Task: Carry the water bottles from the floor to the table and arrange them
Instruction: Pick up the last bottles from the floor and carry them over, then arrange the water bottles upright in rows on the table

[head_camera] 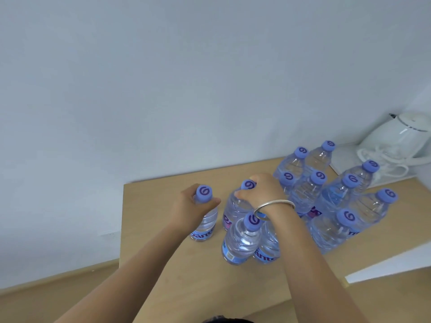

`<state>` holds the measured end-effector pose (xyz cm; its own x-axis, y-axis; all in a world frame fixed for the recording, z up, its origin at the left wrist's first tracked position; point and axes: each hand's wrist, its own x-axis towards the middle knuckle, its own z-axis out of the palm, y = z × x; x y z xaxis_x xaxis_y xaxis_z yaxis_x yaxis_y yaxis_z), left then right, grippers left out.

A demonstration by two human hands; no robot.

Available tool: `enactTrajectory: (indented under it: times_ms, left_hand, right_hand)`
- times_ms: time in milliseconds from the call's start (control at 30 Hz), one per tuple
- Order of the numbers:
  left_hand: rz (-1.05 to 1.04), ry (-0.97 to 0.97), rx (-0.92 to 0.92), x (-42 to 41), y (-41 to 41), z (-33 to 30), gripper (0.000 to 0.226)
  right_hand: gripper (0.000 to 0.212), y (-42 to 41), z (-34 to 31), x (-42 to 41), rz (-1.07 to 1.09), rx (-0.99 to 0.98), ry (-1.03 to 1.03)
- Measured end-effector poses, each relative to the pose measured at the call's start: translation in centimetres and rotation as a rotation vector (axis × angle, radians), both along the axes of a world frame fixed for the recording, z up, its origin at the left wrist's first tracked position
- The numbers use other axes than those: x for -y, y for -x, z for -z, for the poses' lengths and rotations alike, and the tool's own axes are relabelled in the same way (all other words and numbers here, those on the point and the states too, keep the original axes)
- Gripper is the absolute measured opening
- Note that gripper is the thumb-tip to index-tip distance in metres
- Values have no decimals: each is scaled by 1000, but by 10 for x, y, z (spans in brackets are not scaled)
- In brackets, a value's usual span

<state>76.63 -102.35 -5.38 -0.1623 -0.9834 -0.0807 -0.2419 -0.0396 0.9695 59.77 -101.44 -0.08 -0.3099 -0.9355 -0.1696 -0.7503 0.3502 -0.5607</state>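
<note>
Two bare forearms reach forward over a light wooden tabletop (163, 264). Nearest stands an upright clear water bottle with a purple cap (241, 241), another close behind it on the right. The left hand (193, 206) grips the neck of a separate bottle (205, 220) standing to the left. The right hand (261, 192), a silver bracelet (274, 206) on its wrist, curls around the top of a middle bottle (235, 206). Farther right, a packed group of bottles (331, 194) stands together. Beyond it, a white kettle (403, 136) sits by the wall.
</note>
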Motion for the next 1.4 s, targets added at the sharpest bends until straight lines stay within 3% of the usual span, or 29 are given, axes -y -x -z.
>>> enactTrajectory:
  times_ms: [133,200,233,300,400,467,533,633,833,1033,1233,1400]
  left_hand:
    - [13,42,-43,-6,-2,3,22]
    - [59,48,-38,-8,-3,3,30]
    - [84,50,-19,-10,-5,6,37]
    - [102,48,58,-15,-10,16,61]
    - [45,12,190,-27,-24,35,89]
    - [24,-25,256,-37,-32,48,94]
    - [33,-63,283,-45,-38,57,94]
    - [43,-86,317,-55,-47,67,95]
    - [-18,-135,317,-58,-55,73,87]
    - [-37,-186,280,-54,-55,72,85]
    - [51,-243,279,-55,-69,68,96]
    - [10,-191,199,-63,-80,61,109]
  right_hand:
    - [41,-4,-9,-10,-61,15,-45]
    - [24,-6,-21,-20,-88,40,1]
    - [32,-7,-29,-27,-86,74,42]
    - [52,-11,-49,-43,-72,196,197]
    - [31,-31,-69,-69,-146,454,381]
    - [26,-49,-58,-84,-199,572,349]
    - [44,-71,-34,-100,-276,628,263]
    - [69,-92,1,-108,-295,521,264]
    - [91,-103,43,-67,-76,454,283]
    - [52,-104,63,-29,-50,425,421]
    - [56,-107,66,-23,-158,243,379]
    - [50,-115,38,-16,-174,277,410]
